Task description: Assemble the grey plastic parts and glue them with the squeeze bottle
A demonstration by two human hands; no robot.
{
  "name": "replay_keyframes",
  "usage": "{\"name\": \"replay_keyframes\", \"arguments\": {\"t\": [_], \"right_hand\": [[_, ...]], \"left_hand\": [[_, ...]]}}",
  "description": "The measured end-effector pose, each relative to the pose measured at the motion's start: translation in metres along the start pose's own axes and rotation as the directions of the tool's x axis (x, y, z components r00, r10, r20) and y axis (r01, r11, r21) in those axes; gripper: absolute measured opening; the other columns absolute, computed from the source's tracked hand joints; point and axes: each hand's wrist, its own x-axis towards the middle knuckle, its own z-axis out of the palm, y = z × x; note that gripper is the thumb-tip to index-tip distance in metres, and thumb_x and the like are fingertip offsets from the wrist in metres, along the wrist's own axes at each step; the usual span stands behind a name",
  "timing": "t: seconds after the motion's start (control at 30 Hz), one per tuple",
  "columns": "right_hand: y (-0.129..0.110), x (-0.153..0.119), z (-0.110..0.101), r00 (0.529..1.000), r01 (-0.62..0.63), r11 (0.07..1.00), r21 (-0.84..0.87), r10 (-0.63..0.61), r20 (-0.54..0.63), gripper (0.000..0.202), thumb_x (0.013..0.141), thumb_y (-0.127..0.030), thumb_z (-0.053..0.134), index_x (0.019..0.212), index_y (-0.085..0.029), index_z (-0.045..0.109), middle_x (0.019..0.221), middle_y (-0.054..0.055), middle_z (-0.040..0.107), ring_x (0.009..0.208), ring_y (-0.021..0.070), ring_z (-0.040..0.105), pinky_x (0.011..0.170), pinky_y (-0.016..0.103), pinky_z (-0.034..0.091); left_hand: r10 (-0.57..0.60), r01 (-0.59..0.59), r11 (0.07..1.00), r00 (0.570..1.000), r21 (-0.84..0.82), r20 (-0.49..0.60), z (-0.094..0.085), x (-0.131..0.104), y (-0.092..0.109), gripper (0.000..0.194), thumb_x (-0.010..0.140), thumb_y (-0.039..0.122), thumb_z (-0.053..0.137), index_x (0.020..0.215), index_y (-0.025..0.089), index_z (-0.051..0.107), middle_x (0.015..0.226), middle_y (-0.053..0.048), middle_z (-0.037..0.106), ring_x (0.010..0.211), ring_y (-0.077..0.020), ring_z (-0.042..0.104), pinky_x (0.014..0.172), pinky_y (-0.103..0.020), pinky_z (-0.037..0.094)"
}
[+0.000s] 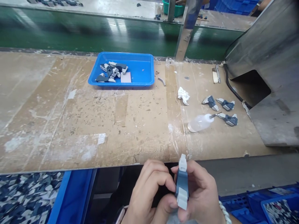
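Fingers (163,182) of both hands were pinched on one blue-and-white plastic part (182,183), held upright at 6 o'clock, just off the near bench edge. Left hand (149,196) curled, fingertips and thumb pressed on the part's left side. Right hand (203,196) wrapped it from the right, thumb on top end, white bracelet (224,213) at the wrist.

Outward: clear squeeze bottle (200,123) lay on its side at 1 o'clock on the worn bench (70,124). Three loose parts (221,109) of the same kind lay just past it, apart from each other, one near the nozzle. Crumpled white rag (183,95) sat beyond the bottle. Blue tray (144,70) at 11 o'clock, far side of bench, held a small pile of parts. Grey metal housing (268,62) at 2 o'clock. Green conveyor belt (93,34) ran behind the bench. Blue bin of mixed parts (28,196) at 8 o'clock, below bench edge.
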Motion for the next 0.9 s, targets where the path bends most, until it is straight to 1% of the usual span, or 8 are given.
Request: {"name": "replay_keyframes", "arguments": {"t": [0.17,0.4,0.5,0.57,0.67,0.77,0.83,0.9], "right_hand": [[0.000,-0.006,0.000,0.992,0.128,0.971,-0.203,-0.125,0.027,0.048,0.078,-0.072,0.075,0.085,-0.024,0.071,0.052,-0.004,0.060,0.041,0.0092,0.052,0.042,0.018,0.042],[0.012,-0.022,-0.006,0.973,0.206,0.875,-0.438,-0.229,0.000,0.055,0.081,-0.076,0.069,0.078,-0.022,0.066,0.062,0.001,0.065,0.051,0.0141,0.063,0.050,0.023,0.050],[0.011,-0.017,-0.007,0.973,0.202,0.899,-0.388,-0.228,-0.021,0.057,0.074,-0.080,0.071,0.081,-0.024,0.069,0.060,-0.001,0.065,0.050,0.0129,0.061,0.051,0.022,0.050],[0.010,-0.009,-0.009,0.986,0.161,0.962,-0.219,-0.164,0.006,0.056,0.075,-0.080,0.071,0.088,-0.026,0.072,0.063,-0.002,0.064,0.051,0.0115,0.059,0.051,0.020,0.049],[0.010,0.001,-0.012,0.986,-0.006,0.991,0.130,-0.016,0.169,0.051,0.080,-0.075,0.071,0.091,-0.024,0.072,0.069,-0.002,0.060,0.056,0.0091,0.054,0.054,0.018,0.046],[0.011,0.006,-0.014,0.952,-0.079,0.971,0.224,0.007,0.306,0.040,0.082,-0.061,0.079,0.087,-0.022,0.070,0.074,-0.001,0.060,0.064,0.0083,0.054,0.062,0.017,0.047],[0.011,0.007,-0.013,0.951,-0.030,0.970,0.240,-0.046,0.305,0.038,0.081,-0.057,0.082,0.085,-0.022,0.068,0.076,-0.001,0.063,0.064,0.0080,0.057,0.063,0.017,0.048],[0.011,0.006,-0.012,0.958,0.056,0.978,0.202,-0.110,0.265,0.036,0.082,-0.052,0.083,0.084,-0.022,0.064,0.079,-0.001,0.066,0.063,0.0077,0.060,0.061,0.017,0.051]], "left_hand": [[0.086,-0.085,0.996,0.996,0.028,-0.034,0.011,-0.001,-0.003,0.033,0.105,0.050,0.044,0.092,0.021,0.052,0.089,-0.003,0.055,0.086,-0.0174,0.054,0.079,-0.027,0.046],[0.029,-0.022,0.999,0.981,0.037,-0.190,0.030,0.000,0.003,0.046,0.103,0.059,0.031,0.082,0.021,0.044,0.086,-0.001,0.049,0.084,-0.0157,0.049,0.080,-0.026,0.043],[0.137,-0.130,0.990,0.981,0.058,-0.138,0.025,0.001,-0.002,0.043,0.105,0.056,0.033,0.083,0.021,0.046,0.086,-0.001,0.048,0.083,-0.0151,0.049,0.078,-0.025,0.044],[0.206,-0.201,0.977,0.975,0.072,-0.085,0.016,0.003,-0.004,0.040,0.106,0.052,0.035,0.084,0.020,0.047,0.086,-0.001,0.049,0.084,-0.0147,0.050,0.079,-0.024,0.044],[0.121,-0.122,0.992,0.992,0.035,0.034,-0.001,0.005,-0.002,0.036,0.105,0.051,0.038,0.089,0.021,0.049,0.088,-0.002,0.051,0.087,-0.0157,0.052,0.080,-0.025,0.045],[0.038,-0.032,0.999,0.977,-0.030,0.211,-0.016,0.007,0.001,0.034,0.104,0.053,0.044,0.093,0.022,0.053,0.089,-0.003,0.056,0.088,-0.0167,0.057,0.080,-0.027,0.049],[0.043,-0.031,0.997,0.980,-0.065,0.195,-0.020,0.007,0.000,0.031,0.103,0.050,0.050,0.093,0.022,0.057,0.088,-0.003,0.059,0.086,-0.0160,0.060,0.079,-0.027,0.051],[0.053,-0.048,0.994,0.997,-0.099,0.057,-0.019,0.006,-0.004,0.025,0.102,0.045,0.057,0.093,0.022,0.061,0.084,-0.002,0.062,0.080,-0.0141,0.061,0.075,-0.025,0.052]]}}
